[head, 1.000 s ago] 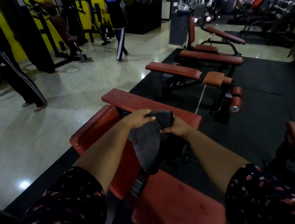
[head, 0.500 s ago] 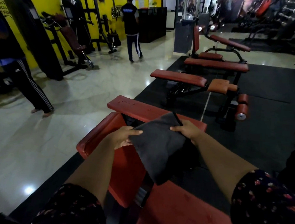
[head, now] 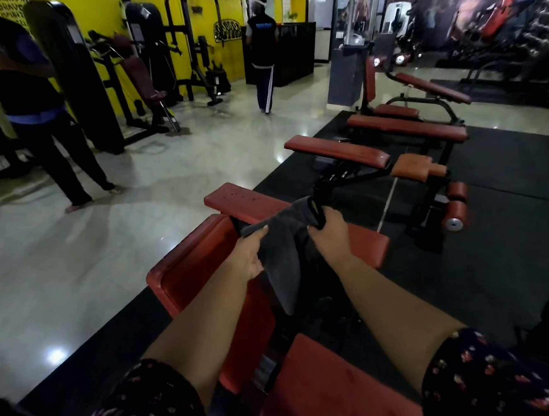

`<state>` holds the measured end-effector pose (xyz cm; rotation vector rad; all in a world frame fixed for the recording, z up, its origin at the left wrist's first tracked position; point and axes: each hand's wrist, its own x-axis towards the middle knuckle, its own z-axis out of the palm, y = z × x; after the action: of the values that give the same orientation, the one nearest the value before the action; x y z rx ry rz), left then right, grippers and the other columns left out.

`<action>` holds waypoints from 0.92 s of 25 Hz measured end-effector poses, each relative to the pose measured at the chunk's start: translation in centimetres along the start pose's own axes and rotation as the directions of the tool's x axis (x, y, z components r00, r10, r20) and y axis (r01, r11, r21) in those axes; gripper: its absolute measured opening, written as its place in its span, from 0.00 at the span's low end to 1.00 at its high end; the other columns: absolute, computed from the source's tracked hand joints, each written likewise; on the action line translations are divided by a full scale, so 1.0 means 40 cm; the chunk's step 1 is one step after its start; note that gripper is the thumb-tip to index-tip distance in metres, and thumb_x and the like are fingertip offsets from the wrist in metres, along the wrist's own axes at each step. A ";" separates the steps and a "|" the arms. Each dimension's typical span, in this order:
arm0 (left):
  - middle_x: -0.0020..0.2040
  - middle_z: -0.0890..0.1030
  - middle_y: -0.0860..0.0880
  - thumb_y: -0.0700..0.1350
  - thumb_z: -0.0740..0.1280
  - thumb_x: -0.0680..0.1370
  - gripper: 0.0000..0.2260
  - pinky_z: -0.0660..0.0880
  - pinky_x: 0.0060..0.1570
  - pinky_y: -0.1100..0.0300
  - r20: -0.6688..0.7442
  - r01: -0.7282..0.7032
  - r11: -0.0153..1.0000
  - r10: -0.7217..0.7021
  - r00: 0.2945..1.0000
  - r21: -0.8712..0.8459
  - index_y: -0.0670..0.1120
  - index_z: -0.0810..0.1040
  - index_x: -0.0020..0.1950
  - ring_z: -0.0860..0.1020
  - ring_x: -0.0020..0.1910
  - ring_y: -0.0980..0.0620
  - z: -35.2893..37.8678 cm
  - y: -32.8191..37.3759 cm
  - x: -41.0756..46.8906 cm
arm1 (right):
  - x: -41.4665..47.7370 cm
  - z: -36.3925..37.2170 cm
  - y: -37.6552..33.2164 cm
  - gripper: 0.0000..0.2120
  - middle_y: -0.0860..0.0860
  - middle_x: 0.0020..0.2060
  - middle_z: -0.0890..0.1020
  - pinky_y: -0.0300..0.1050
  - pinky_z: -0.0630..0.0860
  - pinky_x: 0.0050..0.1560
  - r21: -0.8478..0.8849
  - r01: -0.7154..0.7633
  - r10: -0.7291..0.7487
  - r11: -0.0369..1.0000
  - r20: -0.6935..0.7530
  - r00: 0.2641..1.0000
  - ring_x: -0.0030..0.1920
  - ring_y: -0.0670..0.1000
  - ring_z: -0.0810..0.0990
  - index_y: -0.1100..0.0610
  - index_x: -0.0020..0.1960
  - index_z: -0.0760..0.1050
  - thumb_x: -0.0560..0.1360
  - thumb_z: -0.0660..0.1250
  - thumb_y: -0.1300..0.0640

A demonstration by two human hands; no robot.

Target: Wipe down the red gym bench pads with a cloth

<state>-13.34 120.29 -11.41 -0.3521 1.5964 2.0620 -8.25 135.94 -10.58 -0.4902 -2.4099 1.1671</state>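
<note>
A dark grey cloth (head: 281, 257) hangs between both my hands above a red bench. My left hand (head: 249, 256) grips the cloth's left edge with curled fingers. My right hand (head: 328, 231) pinches its upper right corner. Below them lies the tilted red back pad (head: 189, 267), with the flat red top pad (head: 234, 201) just beyond and the red seat pad (head: 334, 396) nearest me. The cloth hides the gap between the pads.
More red benches (head: 336, 152) (head: 407, 128) stand in a row ahead on black rubber matting (head: 511, 226). To the left is polished tile floor (head: 64, 273). One person (head: 37, 113) stands at far left, another person (head: 264, 52) walks away near black machines (head: 80, 71).
The cloth, spread flat half a second ago, is now bunched narrower as my hands came closer together. The camera view tilted up, and the distant person walked farther away.
</note>
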 end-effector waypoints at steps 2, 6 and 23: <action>0.64 0.77 0.43 0.50 0.64 0.81 0.18 0.76 0.48 0.53 -0.001 0.023 0.999 -0.023 1.000 -0.045 0.41 0.74 0.66 0.77 0.63 0.44 0.024 0.004 0.006 | -0.025 0.026 -0.018 0.20 0.59 0.53 0.78 0.49 0.72 0.54 -0.068 0.125 -0.127 0.990 -0.027 0.992 0.56 0.61 0.76 0.61 0.61 0.75 0.70 0.67 0.65; 0.56 0.82 0.43 0.51 0.67 0.79 0.20 0.78 0.37 0.57 -0.014 -0.011 0.995 0.009 1.000 -0.096 0.40 0.75 0.67 0.81 0.52 0.45 0.048 0.013 -0.005 | -0.082 0.069 -0.044 0.31 0.58 0.61 0.72 0.54 0.68 0.57 -0.231 0.250 -0.243 0.940 0.058 0.968 0.60 0.60 0.70 0.58 0.73 0.64 0.71 0.66 0.63; 0.76 0.64 0.47 0.73 0.45 0.74 0.38 0.55 0.76 0.48 0.486 -0.213 0.930 0.044 0.873 0.299 0.54 0.59 0.78 0.58 0.77 0.47 0.044 0.002 -0.034 | -0.043 0.064 0.036 0.22 0.62 0.59 0.78 0.47 0.75 0.57 0.481 -0.031 -0.045 0.876 0.144 0.989 0.60 0.61 0.77 0.62 0.66 0.71 0.72 0.62 0.68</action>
<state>-12.07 121.63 -10.19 0.3731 1.6503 1.7270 -7.90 134.28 -13.53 -0.2356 -2.1129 1.7879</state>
